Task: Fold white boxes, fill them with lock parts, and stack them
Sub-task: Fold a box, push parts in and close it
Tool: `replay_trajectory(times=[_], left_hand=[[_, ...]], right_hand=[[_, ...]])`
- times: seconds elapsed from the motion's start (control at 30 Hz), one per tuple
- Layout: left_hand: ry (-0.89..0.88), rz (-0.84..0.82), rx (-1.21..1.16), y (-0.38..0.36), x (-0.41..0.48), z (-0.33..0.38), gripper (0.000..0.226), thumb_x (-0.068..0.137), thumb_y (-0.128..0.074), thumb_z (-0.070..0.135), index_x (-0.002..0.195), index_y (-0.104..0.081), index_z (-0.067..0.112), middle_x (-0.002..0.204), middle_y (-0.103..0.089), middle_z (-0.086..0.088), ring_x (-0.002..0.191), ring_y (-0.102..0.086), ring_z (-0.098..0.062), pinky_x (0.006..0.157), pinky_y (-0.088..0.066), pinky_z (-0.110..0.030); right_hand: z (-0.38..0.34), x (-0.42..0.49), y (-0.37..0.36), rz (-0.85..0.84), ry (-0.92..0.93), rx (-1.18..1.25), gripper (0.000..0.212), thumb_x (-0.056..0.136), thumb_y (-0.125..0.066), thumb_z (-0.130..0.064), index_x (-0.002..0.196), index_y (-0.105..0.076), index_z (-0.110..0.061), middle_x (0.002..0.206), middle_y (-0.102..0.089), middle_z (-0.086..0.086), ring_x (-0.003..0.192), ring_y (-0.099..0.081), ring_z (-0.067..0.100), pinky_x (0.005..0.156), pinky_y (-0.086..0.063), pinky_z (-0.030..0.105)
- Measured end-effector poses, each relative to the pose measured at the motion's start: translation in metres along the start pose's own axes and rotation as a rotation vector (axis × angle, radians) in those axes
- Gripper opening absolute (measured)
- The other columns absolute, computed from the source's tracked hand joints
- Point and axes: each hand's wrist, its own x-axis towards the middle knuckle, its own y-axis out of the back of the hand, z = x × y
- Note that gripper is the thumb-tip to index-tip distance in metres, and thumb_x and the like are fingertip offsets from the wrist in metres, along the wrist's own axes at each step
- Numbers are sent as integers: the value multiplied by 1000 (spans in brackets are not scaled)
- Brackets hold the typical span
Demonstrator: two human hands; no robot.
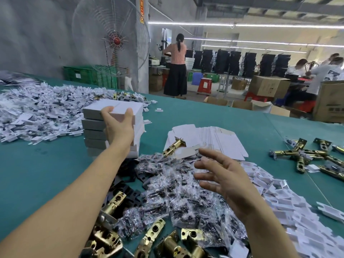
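White folded box [123, 106] sits on top of the stack of filled boxes [95, 135], left of frame centre. The left hand [119, 127] clasps its near edge, thumb on one side and fingers on the other, probably to square it with the layers below. The stack looks roughly flush, though its lower right side is uneven.

The right hand [223, 175] holds nothing. Its fingers are spread above the heap of bagged screw packs [176, 192], likely ready for the next fill.

Flat box blanks [219, 140] lie just right of the stack, with one brass latch bolt [174, 147] resting on them.

Loose white card inserts [37, 110] crowd the stack's left and far sides. Bare green table cover [46, 164] lies lower left, beside the forearm, and a narrow strip separates stack and blanks. More latch bolts [305, 155] lie well apart at right.
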Motion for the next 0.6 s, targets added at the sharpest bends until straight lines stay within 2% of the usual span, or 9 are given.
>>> replay_trajectory(times=[0.07,0.13,0.2,0.27,0.37,0.43,0.5,0.53,0.6], left_hand=[[-48,41,-10,-1,1,-1,30,95,-59,46,118,-40,41,123,-52,-13,108,-60,-44,85,-57,-55],[-84,73,-16,-4,4,2,21,97,-60,39,111,-44,39,119,-55,-12,110,-59,-45,87,-55,-56],[-110,100,-17,-9,8,4,15,98,-59,33,106,-46,35,110,-62,-16,102,-64,-40,79,-58,-50],[-152,101,-89,-13,6,1,11,101,-57,27,107,-50,31,94,-68,-20,76,-69,-24,56,-57,-35],[-377,86,-121,-16,-13,-11,9,103,-53,23,109,-52,29,73,-66,-5,55,-64,-14,44,-51,-28],[-557,-33,9,-22,-28,-24,8,103,-52,25,99,-52,32,63,-61,5,49,-61,-14,45,-50,-30],[-623,-294,218,-34,-38,-36,10,100,-57,26,91,-58,30,61,-61,9,53,-60,-14,52,-50,-31],[-611,-450,342,-42,-42,-40,8,98,-60,27,91,-61,30,65,-61,13,60,-61,-13,58,-50,-30],[-590,-684,580,-57,-49,-46,6,95,-61,29,92,-65,32,79,-60,18,83,-64,-14,66,-48,-28]], right_hand=[[0,0,0,4,-3,-2,24,95,-63,-24,118,-67,-29,99,-76,3,81,-71,19,76,-57,34],[0,0,-1,7,-11,-2,23,95,-63,-23,117,-68,-29,99,-75,3,81,-71,19,77,-57,35],[0,0,0,5,-17,1,22,95,-63,-22,116,-68,-28,98,-75,4,81,-70,20,75,-57,34],[2,1,2,17,-28,-13,21,95,-64,-23,115,-69,-28,99,-75,6,81,-70,21,73,-57,34],[8,4,5,59,-45,-125,22,95,-64,-26,117,-68,-30,102,-73,3,82,-70,19,70,-56,30],[14,5,6,90,-47,-281,25,96,-62,-30,120,-65,-29,100,-71,-1,82,-69,15,68,-54,28],[22,6,8,92,-56,-498,27,97,-59,-34,123,-61,-29,104,-68,-4,87,-67,12,78,-54,32],[26,7,9,81,-66,-594,29,97,-57,-35,125,-60,-29,107,-67,-4,89,-66,11,83,-53,33],[29,7,10,59,-82,-727,33,98,-56,-35,129,-58,-27,107,-63,-3,85,-63,5,80,-49,29]])
